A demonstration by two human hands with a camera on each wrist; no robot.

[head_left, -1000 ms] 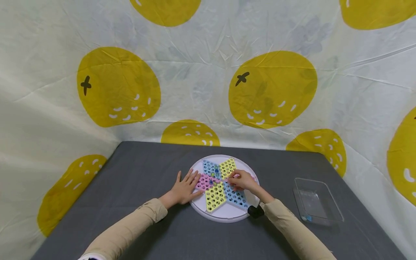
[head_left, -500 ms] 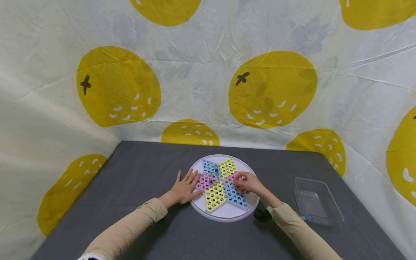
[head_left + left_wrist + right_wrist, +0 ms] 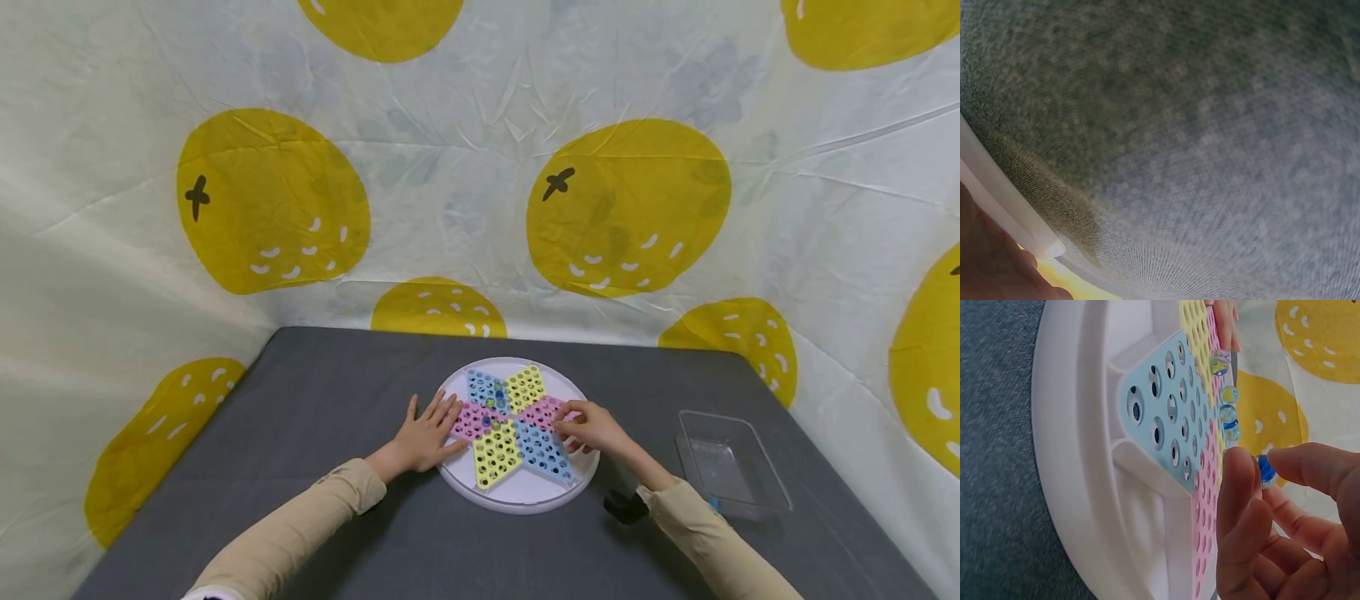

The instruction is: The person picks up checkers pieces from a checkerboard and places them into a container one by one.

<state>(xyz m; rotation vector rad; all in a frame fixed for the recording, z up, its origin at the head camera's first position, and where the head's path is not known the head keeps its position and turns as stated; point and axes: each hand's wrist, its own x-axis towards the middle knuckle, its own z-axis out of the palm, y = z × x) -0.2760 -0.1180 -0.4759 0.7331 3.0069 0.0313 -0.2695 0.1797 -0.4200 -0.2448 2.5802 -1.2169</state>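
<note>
Nearest, tan sleeves (image 3: 292, 525) enter from left and right; a black object (image 3: 625, 507) lies beside the right cuff. The left hand (image 3: 422, 437) is spread, holding nothing visible, its straight fingers reaching over the left edge of the round white board (image 3: 521, 496). The right hand (image 3: 596, 429), over the board's right edge beside the pink point, pinches a blue marble (image 3: 1265, 470) between fingertips; in the right wrist view this marble appears raised above the board. A star (image 3: 498, 457) of yellow, blue and pink points, pierced with holes, fills the board between the hands. Loose marbles (image 3: 487, 420) sit left of the star's centre, nearer the left hand's fingertips, and on the far left blue point. Well right stands a clear box (image 3: 723, 458). Beneath all is a dark grey table (image 3: 337, 375); behind it hangs a white cloth (image 3: 450, 192) printed with yellow fruit.
</note>
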